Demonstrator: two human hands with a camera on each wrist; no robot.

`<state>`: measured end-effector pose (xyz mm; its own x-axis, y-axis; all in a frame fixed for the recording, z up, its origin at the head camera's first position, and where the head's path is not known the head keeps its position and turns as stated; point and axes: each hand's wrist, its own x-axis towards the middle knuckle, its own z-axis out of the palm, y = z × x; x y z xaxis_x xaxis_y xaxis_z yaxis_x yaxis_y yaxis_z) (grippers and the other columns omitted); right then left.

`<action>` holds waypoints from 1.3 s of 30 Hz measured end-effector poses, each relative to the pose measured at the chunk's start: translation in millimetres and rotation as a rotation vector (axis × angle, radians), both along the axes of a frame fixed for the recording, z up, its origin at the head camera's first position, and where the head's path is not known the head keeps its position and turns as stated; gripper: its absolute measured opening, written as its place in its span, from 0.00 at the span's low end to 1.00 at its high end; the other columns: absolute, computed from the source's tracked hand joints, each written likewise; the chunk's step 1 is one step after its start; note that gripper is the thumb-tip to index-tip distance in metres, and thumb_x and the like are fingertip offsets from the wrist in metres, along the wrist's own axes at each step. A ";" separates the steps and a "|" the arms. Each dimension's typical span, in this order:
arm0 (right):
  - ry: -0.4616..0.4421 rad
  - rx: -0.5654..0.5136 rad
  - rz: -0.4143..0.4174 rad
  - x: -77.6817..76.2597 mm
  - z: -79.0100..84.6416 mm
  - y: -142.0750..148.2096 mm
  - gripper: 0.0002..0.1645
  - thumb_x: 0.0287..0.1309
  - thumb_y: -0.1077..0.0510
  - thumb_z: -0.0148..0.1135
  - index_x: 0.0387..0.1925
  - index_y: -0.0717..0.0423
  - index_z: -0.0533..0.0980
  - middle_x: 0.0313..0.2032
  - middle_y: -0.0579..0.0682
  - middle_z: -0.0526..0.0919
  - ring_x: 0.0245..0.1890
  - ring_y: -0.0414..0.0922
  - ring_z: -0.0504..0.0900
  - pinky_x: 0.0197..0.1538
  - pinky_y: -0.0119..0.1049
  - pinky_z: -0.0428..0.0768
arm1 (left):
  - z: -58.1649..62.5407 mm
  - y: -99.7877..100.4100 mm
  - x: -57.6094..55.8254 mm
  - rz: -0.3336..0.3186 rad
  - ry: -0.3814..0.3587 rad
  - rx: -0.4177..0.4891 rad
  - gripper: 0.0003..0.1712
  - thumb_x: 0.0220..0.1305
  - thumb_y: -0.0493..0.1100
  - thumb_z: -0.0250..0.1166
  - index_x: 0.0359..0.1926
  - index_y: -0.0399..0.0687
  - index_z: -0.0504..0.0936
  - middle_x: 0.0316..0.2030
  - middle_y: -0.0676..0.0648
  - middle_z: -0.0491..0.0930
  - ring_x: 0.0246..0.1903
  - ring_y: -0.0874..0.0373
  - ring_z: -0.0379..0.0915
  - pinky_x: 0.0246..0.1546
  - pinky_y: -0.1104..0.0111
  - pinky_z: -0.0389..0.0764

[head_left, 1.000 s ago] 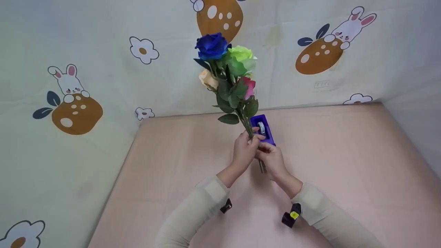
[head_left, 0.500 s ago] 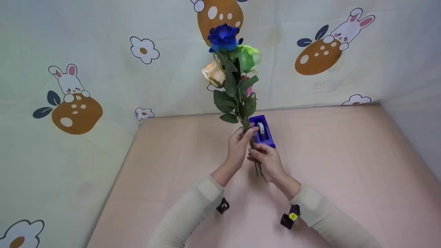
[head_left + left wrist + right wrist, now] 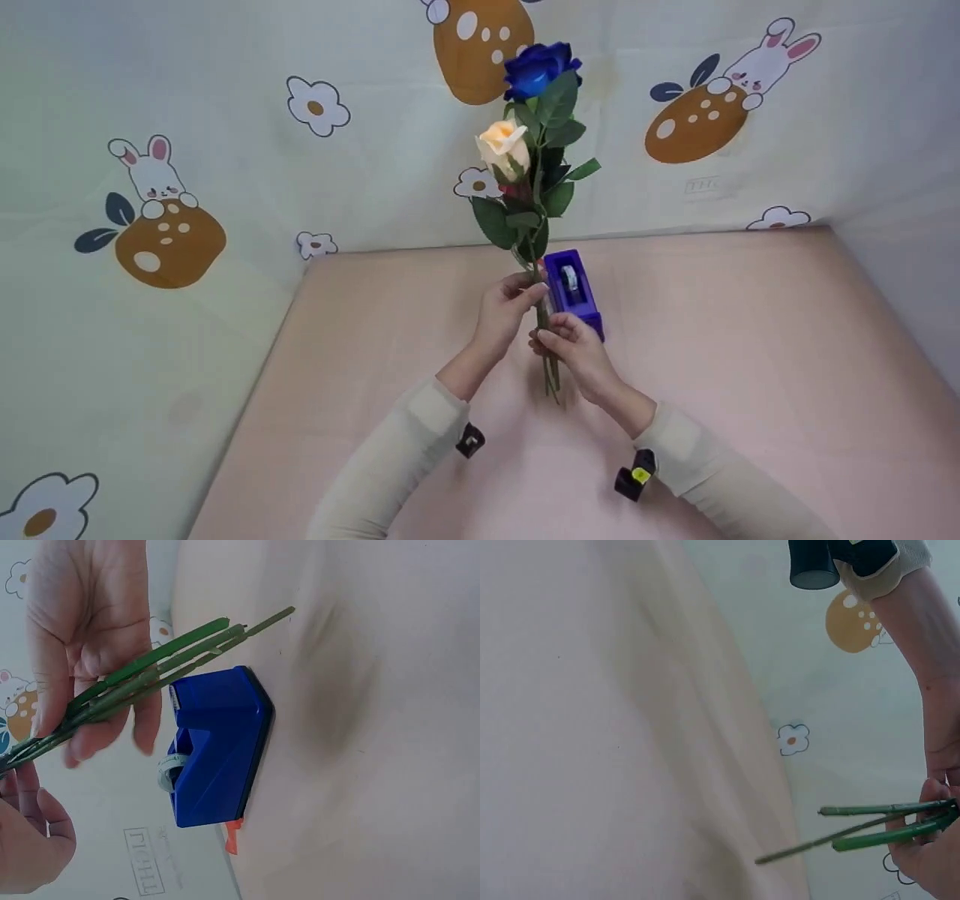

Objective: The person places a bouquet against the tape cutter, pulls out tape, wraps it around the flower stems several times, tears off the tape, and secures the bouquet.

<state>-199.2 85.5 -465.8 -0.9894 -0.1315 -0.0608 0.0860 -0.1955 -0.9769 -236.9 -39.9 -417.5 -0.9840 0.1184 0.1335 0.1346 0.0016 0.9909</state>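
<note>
Both hands hold a bunch of artificial roses upright by the green stems (image 3: 150,671). In the head view, a blue rose (image 3: 541,71) tops the bunch, and a peach rose (image 3: 503,150) sits below it on the left. A bit of red bloom shows behind the peach rose. My left hand (image 3: 501,315) pinches the stems just below the leaves. Lower down, my right hand (image 3: 583,358) grips them between thumb and fingers, with the stem ends sticking out below. A blue tape dispenser (image 3: 225,735) with a tape roll stands right behind the hands.
A pink-covered table (image 3: 750,337) lies under the hands. Behind it rises a pale printed cloth (image 3: 390,172) with rabbits and flowers. A small orange-red piece (image 3: 232,836) lies beside the tape dispenser; its kind is unclear.
The bunch has turned and straightened: the blue rose has moved right and up, and the green rose has gone out of sight. Both hands have shifted left, the left one further.
</note>
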 end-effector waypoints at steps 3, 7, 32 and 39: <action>0.057 0.207 0.043 -3.2 0.7 12.5 0.22 0.59 0.62 0.57 0.53 0.66 0.65 0.54 0.60 0.72 0.57 0.52 0.70 0.58 0.46 0.68 | 3.8 -6.2 -0.6 -0.001 -0.003 -0.004 0.14 0.59 0.36 0.61 0.44 0.31 0.79 0.29 0.51 0.79 0.27 0.64 0.72 0.38 0.71 0.75; 0.161 0.397 0.014 -12.1 5.1 43.9 0.31 0.57 0.59 0.59 0.60 0.65 0.61 0.64 0.62 0.59 0.64 0.58 0.58 0.62 0.52 0.60 | 9.2 -21.5 -3.6 0.043 -0.026 -0.032 0.14 0.58 0.35 0.61 0.43 0.29 0.79 0.27 0.50 0.78 0.25 0.64 0.73 0.38 0.70 0.77; 0.169 0.757 -0.267 -21.4 36.2 221.8 0.43 0.61 0.46 0.53 0.64 0.70 0.50 0.65 0.70 0.47 0.63 0.69 0.49 0.59 0.64 0.53 | -47.2 -129.5 5.8 0.181 -0.484 -0.474 0.08 0.57 0.37 0.64 0.28 0.35 0.77 0.17 0.49 0.70 0.13 0.64 0.63 0.14 0.77 0.68; 0.171 0.781 -0.279 -21.1 36.4 226.8 0.43 0.61 0.45 0.53 0.65 0.70 0.50 0.65 0.71 0.47 0.63 0.69 0.49 0.57 0.65 0.54 | -69.6 -131.4 13.2 0.169 -0.425 -0.648 0.10 0.54 0.36 0.64 0.19 0.39 0.76 0.14 0.50 0.71 0.11 0.64 0.63 0.12 0.76 0.64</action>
